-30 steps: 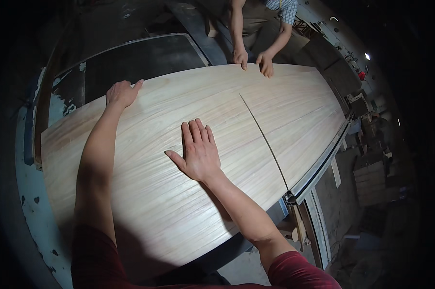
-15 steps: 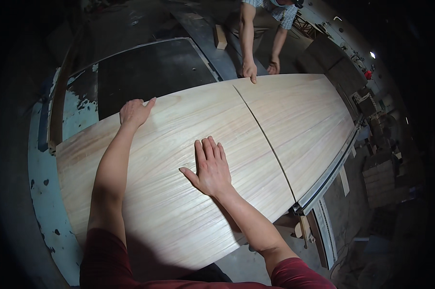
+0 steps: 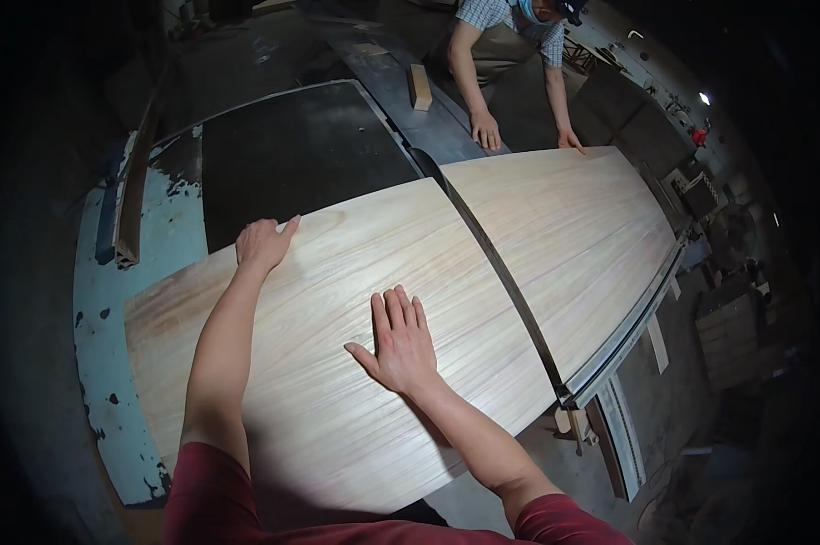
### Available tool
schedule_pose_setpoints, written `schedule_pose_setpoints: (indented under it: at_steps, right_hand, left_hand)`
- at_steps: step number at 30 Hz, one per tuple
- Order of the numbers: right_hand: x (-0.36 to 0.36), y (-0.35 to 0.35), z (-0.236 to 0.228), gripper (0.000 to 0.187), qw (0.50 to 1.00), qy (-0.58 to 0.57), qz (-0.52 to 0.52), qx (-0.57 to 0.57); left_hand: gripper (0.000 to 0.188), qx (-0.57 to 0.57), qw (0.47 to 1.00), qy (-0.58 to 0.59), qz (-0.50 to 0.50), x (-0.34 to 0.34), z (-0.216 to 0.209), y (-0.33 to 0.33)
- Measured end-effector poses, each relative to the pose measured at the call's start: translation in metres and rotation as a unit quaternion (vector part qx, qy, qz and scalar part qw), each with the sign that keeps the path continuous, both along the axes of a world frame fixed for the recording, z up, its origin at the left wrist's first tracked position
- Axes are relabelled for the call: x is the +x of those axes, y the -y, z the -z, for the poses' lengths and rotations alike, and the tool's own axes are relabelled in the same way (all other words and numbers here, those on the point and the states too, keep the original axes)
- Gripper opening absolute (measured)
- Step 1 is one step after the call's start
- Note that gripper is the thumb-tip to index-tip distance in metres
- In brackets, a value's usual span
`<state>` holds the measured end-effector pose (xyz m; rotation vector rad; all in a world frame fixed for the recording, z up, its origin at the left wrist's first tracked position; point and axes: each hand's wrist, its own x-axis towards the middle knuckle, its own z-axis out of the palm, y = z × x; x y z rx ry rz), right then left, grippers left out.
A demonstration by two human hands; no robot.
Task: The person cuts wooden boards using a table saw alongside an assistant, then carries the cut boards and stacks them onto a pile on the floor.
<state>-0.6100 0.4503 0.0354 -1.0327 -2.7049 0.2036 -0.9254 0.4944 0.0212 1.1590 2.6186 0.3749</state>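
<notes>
A large pale wood-grain sheet (image 3: 337,300) lies on a saw table, split by a long dark cut into a near piece and a far-right piece (image 3: 564,236). My left hand (image 3: 265,243) rests flat on the near piece's far edge. My right hand (image 3: 399,341) lies flat, fingers spread, on the middle of the near piece. At the far end, another person's two hands (image 3: 487,132) (image 3: 571,141) touch the end of the right piece.
The dark table top (image 3: 292,154) with a chipped light-blue surface (image 3: 101,300) lies to the left. A metal fence rail (image 3: 628,327) runs along the sheet's right edge. A small wood block (image 3: 419,86) sits at the back. Cluttered workshop floor on the right.
The sheet has slid toward me and the cut has grown to its full length, parting it in two. My hands stayed flat on it. The other person's hands moved back.
</notes>
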Motion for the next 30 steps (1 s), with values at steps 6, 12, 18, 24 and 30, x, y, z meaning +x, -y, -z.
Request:
schedule_pose_setpoints:
  at_steps: [6,12,18,24,30]
  right_hand:
    - [0.006,0.002,-0.008,0.087,1.0,0.001,0.003,-0.02]
    - [0.007,0.002,-0.013,0.082,0.999,-0.028,-0.011,-0.037]
    - [0.105,0.044,-0.015,0.059,0.982,-0.133,-0.061,-0.116]
    - [0.308,0.108,-0.027,0.063,0.986,-0.132,0.092,-0.038]
    - [0.408,0.127,-0.06,0.059,0.951,-0.138,0.248,-0.119]
  left_hand:
    - [0.072,-0.008,1.0,-0.011,0.007,0.005,0.001,-0.003]
    - [0.059,0.118,0.985,-0.116,0.055,0.001,0.02,0.033]
    - [0.057,0.126,0.976,-0.179,-0.005,0.058,0.002,0.276]
    - [0.073,0.051,0.915,-0.075,-0.393,0.138,-0.039,0.572]
    - [0.097,-0.026,0.902,0.087,-0.422,0.22,-0.083,0.669]
